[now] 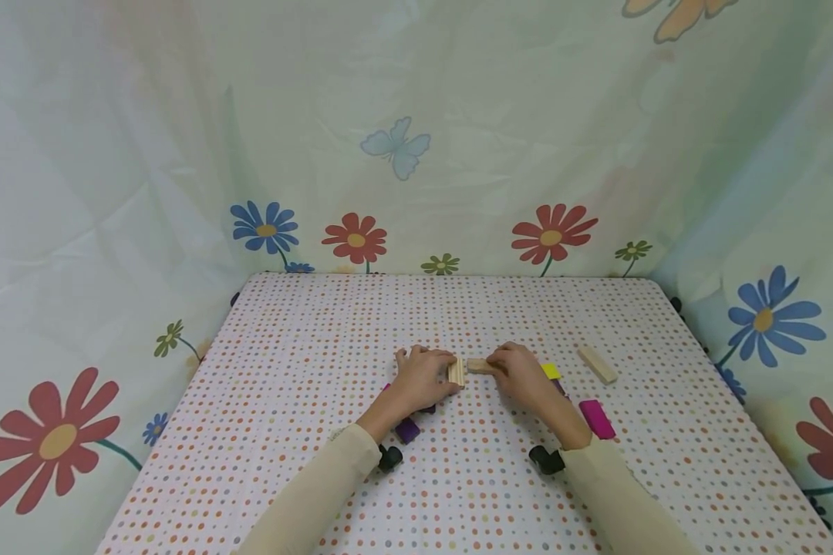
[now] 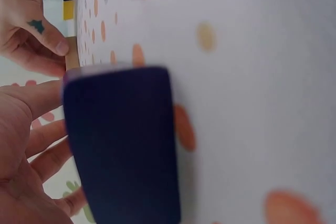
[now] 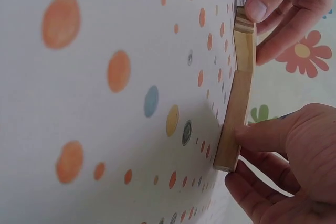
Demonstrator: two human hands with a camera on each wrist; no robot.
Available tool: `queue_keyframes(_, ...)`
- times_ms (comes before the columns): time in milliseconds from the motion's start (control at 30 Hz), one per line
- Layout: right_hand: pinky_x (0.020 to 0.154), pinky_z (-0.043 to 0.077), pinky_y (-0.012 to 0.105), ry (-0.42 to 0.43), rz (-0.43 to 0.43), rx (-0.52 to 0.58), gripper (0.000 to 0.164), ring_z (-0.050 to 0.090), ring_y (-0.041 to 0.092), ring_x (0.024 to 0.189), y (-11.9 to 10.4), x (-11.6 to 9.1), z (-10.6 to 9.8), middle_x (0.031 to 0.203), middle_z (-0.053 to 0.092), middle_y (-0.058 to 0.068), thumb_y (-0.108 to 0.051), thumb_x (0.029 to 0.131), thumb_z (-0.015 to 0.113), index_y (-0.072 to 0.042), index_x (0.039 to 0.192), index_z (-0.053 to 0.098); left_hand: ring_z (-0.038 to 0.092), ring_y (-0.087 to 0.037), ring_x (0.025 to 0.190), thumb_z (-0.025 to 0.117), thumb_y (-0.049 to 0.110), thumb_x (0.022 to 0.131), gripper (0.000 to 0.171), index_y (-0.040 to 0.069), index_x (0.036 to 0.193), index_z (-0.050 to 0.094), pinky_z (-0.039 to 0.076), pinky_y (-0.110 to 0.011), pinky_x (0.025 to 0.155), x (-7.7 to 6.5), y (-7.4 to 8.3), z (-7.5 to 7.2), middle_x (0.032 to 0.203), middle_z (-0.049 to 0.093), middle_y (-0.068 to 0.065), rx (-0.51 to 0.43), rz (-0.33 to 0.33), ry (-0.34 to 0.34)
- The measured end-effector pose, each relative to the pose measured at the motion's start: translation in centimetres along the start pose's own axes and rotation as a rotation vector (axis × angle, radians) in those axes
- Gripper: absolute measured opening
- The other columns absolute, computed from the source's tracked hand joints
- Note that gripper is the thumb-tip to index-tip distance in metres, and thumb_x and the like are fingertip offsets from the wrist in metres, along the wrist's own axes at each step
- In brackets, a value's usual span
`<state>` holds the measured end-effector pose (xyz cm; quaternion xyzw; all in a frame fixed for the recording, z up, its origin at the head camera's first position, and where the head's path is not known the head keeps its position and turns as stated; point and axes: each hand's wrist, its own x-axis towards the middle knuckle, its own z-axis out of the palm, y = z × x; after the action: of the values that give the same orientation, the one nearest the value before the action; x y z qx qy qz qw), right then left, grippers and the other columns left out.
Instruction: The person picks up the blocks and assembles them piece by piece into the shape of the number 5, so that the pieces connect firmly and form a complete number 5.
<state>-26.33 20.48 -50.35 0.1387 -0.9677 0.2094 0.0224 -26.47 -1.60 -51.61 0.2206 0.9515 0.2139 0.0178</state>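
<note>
Near the middle of the table, my left hand (image 1: 422, 378) grips a pale wooden block (image 1: 456, 372) between thumb and fingers. My right hand (image 1: 524, 375) pinches a second wooden block (image 1: 481, 366), which lies crosswise to the first in the head view. Seen from the right wrist, the right hand's block (image 3: 234, 119) meets the left hand's block (image 3: 243, 51) end to end, low over the cloth. The left thumb (image 3: 258, 9) presses by its striped end. A dark blue block (image 2: 123, 145) fills the left wrist view and hides part of the left hand (image 2: 26, 145).
Beside the left forearm lies a purple block (image 1: 407, 430). To the right are a yellow block (image 1: 551, 371), a magenta block (image 1: 597, 418) and a loose wooden block (image 1: 598, 364). A dotted cloth (image 1: 305, 324) covers the table, and a flowered curtain (image 1: 458, 154) surrounds it.
</note>
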Motion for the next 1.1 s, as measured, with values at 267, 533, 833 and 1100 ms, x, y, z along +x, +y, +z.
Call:
queue_keyframes(267, 0.093, 0.059, 0.05, 0.019, -0.029, -0.014, 0.015, 0.069, 0.034, 0.103, -0.2, 0.2, 0.1, 0.109, 0.072, 0.017, -0.003, 0.097, 0.073, 0.004, 0.109, 0.079, 0.053, -0.039, 0.136, 0.079, 0.043, 0.095, 0.051, 0.024, 0.141, 0.07, 0.024, -0.074, 0.115, -0.1, 0.4, 0.0, 0.154, 0.063, 0.001, -0.02, 0.017, 0.012)
queue_keyframes(533, 0.097, 0.058, 0.053, 0.032, -0.054, -0.007, 0.02, 0.069, 0.038, 0.11, 0.0, 0.3, 0.0, 0.115, 0.072, 0.021, -0.002, 0.098, 0.072, 0.006, 0.115, 0.077, 0.053, -0.038, 0.137, 0.079, 0.044, 0.095, 0.053, 0.024, 0.143, 0.068, 0.029, -0.068, 0.112, 0.1, 0.3, 0.0, 0.155, 0.062, 0.002, -0.014, 0.011, 0.012)
queue_keyframes(833, 0.105, 0.05, 0.066, 0.061, -0.043, 0.079, 0.03, 0.06, 0.051, 0.126, 1.9, -0.4, -1.7, 0.132, 0.064, 0.031, -0.002, 0.1, 0.068, 0.01, 0.127, 0.069, 0.054, -0.037, 0.14, 0.067, 0.05, 0.102, 0.057, 0.023, 0.152, 0.059, 0.033, -0.066, 0.109, -0.2, -0.5, -0.5, 0.161, 0.055, -0.002, -0.017, 0.006, -0.026)
queue_keyframes(1100, 0.104, 0.051, 0.067, 0.105, 0.098, 0.033, 0.034, 0.056, 0.057, 0.13, 6.3, -1.2, -4.1, 0.139, 0.058, 0.037, -0.004, 0.101, 0.064, 0.011, 0.132, 0.066, 0.056, -0.036, 0.135, 0.067, 0.046, 0.103, 0.054, 0.021, 0.151, 0.06, 0.035, -0.063, 0.106, -1.8, -1.1, -1.5, 0.154, 0.061, -0.003, 0.011, 0.031, -0.026)
